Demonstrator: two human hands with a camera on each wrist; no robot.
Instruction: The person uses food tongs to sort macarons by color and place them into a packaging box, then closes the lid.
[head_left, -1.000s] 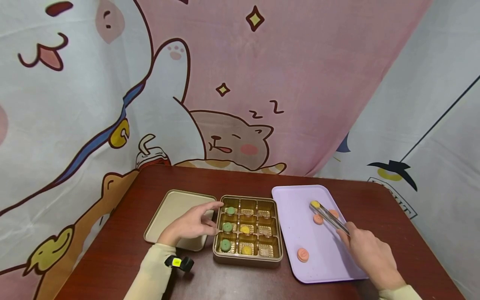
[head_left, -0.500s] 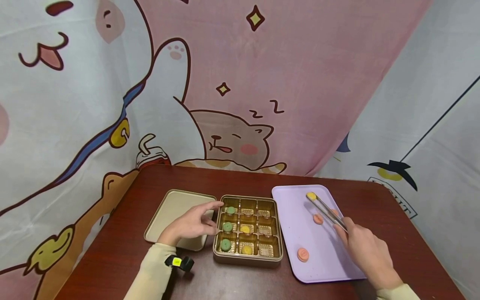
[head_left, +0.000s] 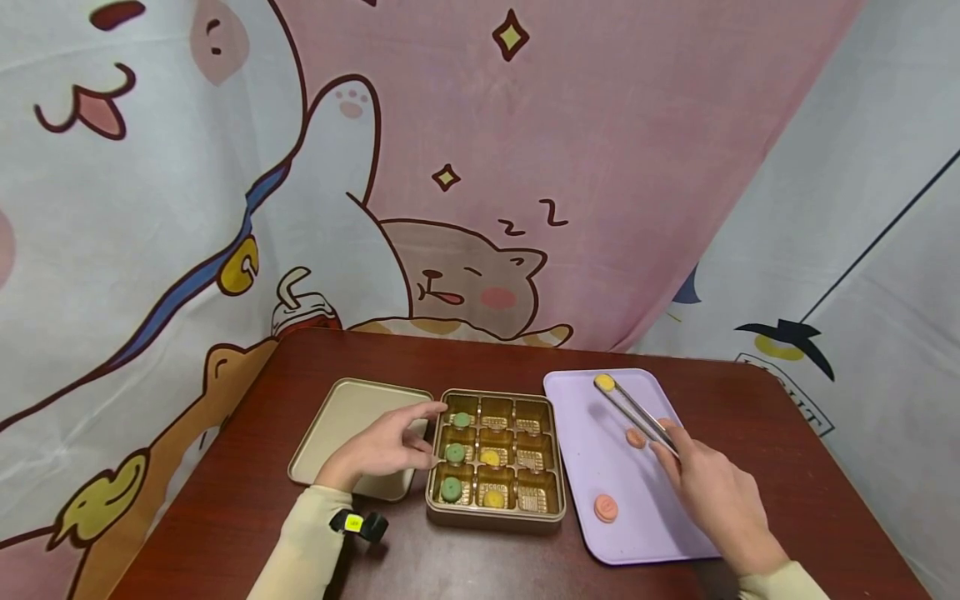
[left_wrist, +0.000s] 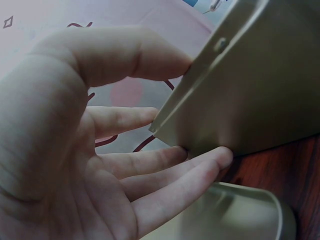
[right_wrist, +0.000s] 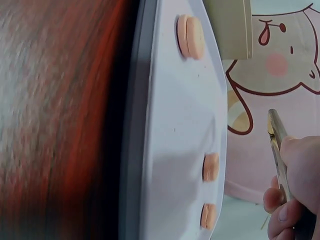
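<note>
My right hand (head_left: 716, 500) grips a pair of metal tongs (right_wrist: 281, 155), whose tips pinch a yellow macaron (head_left: 603, 382) above the far end of the lilac tray (head_left: 637, 533). Pink macarons sit on the tray: one (head_left: 606, 508) near its front left, two more (right_wrist: 210, 167) further back in the right wrist view. My left hand (head_left: 386, 446) touches the left side of a gold tin (head_left: 495, 523), fingertips on its rim and wall. The tin's divided insert holds green macarons (head_left: 454, 453) down the left column and yellow macarons (head_left: 492, 500) in the middle column's two nearer compartments.
Left of the tin, partly under my left hand, lies its flat gold lid (head_left: 337, 425). All stand on a dark red-brown wooden table (head_left: 480, 567). A cartoon-printed cloth (head_left: 600, 167) hangs behind the table's far edge.
My right hand has carried the tongs and yellow macaron leftward and up, away from the pink macarons. The left hand stays at the tin's side.
</note>
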